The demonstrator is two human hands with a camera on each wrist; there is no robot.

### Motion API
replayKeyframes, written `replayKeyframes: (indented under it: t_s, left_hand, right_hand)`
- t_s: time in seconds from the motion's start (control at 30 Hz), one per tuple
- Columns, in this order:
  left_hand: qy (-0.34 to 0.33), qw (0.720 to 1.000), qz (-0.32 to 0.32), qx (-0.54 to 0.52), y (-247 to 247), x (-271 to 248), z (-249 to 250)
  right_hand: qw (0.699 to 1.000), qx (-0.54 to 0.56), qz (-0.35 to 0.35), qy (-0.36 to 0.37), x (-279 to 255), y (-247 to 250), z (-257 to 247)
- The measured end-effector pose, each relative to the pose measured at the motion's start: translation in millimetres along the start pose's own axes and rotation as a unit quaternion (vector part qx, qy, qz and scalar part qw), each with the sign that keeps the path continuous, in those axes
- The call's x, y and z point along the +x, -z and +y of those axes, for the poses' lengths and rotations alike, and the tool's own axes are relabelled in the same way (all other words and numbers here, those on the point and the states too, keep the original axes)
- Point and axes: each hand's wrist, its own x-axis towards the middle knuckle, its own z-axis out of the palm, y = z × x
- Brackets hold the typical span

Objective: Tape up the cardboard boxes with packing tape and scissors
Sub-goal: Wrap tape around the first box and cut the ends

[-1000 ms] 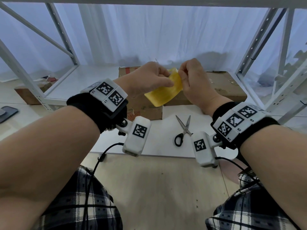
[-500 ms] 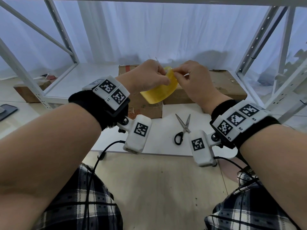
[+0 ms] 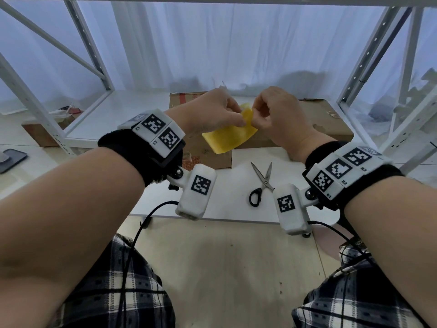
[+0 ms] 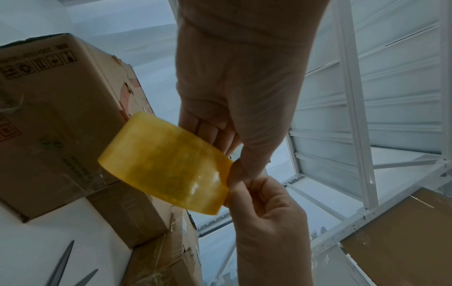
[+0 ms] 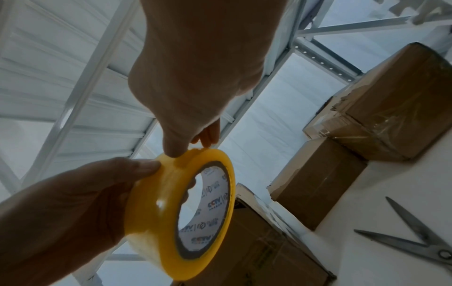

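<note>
1. Left hand (image 3: 212, 114): fingers curled round the yellow tape roll (image 3: 228, 139), holding it raised above the cardboard boxes (image 3: 307, 124).
2. Right hand (image 3: 276, 117): thumb and fingertips pinch the roll's upper rim; in the right wrist view the thumb presses the outer edge.
3. Tape roll: clear of every surface, held between both hands, printed core visible from the right wrist.
4. Scissors (image 3: 261, 183): blades apart, lying on the white shelf (image 3: 236, 209) just in front of the boxes, untouched.
</note>
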Motion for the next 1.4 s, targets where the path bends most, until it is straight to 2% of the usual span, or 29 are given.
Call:
replayKeyframes:
  t_s: [0.1, 0.17, 0.23, 0.37, 0.5, 0.67, 0.83, 0.97, 1.13, 1.3, 1.4]
  left_hand:
    - [0.001, 1.0, 0.001, -0.019, 2.2, -0.1, -1.5]
    - [0.005, 0.999, 0.011, -0.032, 3.1, -0.4, -1.0]
    - [0.008, 0.999, 0.015, -0.034, 2.6, -0.2, -0.2]
    - [0.012, 0.999, 0.021, -0.048, 1.4, 0.3, -0.4]
    - [0.007, 0.997, 0.027, -0.066, 1.5, 0.6, -1.0]
    - [0.001, 0.996, 0.032, -0.08, 1.8, 2.3, -3.3]
    - [-0.021, 0.993, 0.062, -0.095, 4.7, 5.0, -5.9]
    - [-0.053, 0.994, 0.08, -0.059, 5.7, 5.4, -4.7]
    - [-0.075, 0.993, 0.089, -0.025, 4.0, 7.3, -3.6]
    - [-0.069, 0.994, 0.086, -0.01, 4.5, 7.8, -7.1]
    - [-0.07, 0.994, 0.084, -0.026, 4.7, 6.2, -7.6]
  right_hand:
    - [0.99, 0.12, 0.027, -0.072, -0.9, 1.6, 4.3]
    - [0.968, 0.217, 0.012, -0.126, -0.4, 3.3, 6.0]
    - [0.957, 0.254, -0.016, -0.141, -1.3, 3.2, 6.3]
    - [0.951, 0.274, 0.021, -0.139, -3.6, 0.8, 2.4]
    - [0.961, 0.222, 0.074, -0.147, -1.0, -3.6, -1.3]
    - [0.982, 0.141, 0.034, -0.124, 1.7, -5.9, 0.5]
    - [0.984, 0.119, 0.017, -0.128, 7.0, 2.7, 1.3]
    - [0.973, 0.165, -0.015, -0.161, 10.2, 7.0, 1.9]
    - [0.944, 0.236, -0.044, -0.226, 10.2, 13.1, -0.8]
    - [0.909, 0.32, -0.05, -0.261, 10.5, 17.3, -2.7]
    - [0.923, 0.306, -0.045, -0.227, 8.3, 16.9, -3.2]
